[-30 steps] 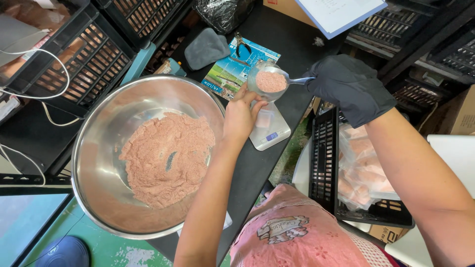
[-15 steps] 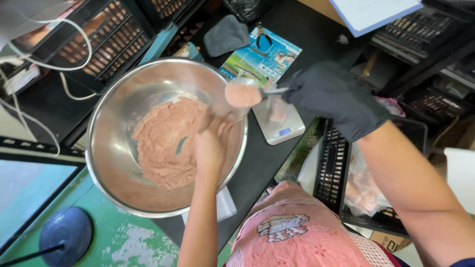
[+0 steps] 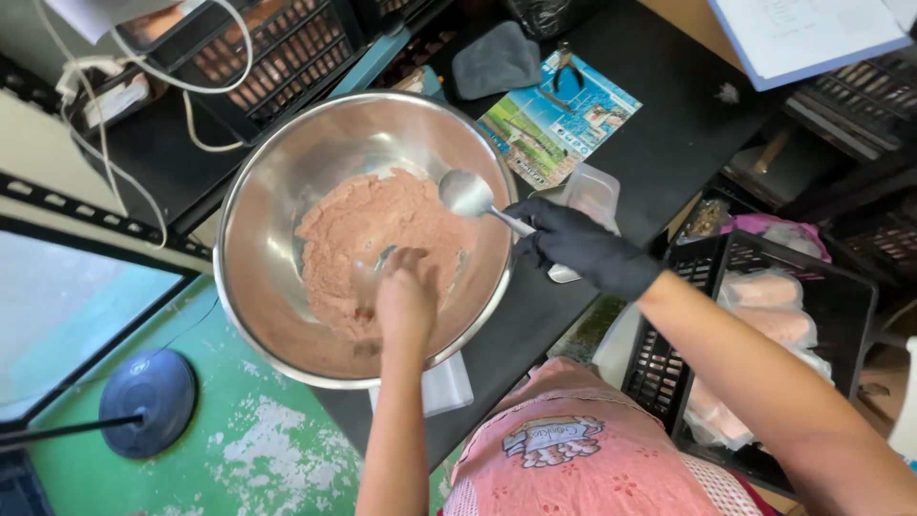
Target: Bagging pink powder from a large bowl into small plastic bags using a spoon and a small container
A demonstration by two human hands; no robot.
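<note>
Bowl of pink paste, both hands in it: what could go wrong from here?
1. The steel bowl overhangs the black table's edge; the left hand pressing into the pink paste could tip it.
2. The right hand, in a black glove, holds the spoon over the rim; paste might drip onto the table.
3. The clear cup lies close by the right hand's wrist and could be knocked.

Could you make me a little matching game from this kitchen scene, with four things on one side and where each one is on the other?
Things:
1. spoon
2. left hand
3. grey cloth
4. black crate

Places:
A. pressed into the pink paste
B. on the dark table beyond the steel bowl
C. held by the gloved right hand
D. holding filled clear bags

Pairs: 1-C, 2-A, 3-B, 4-D
</note>
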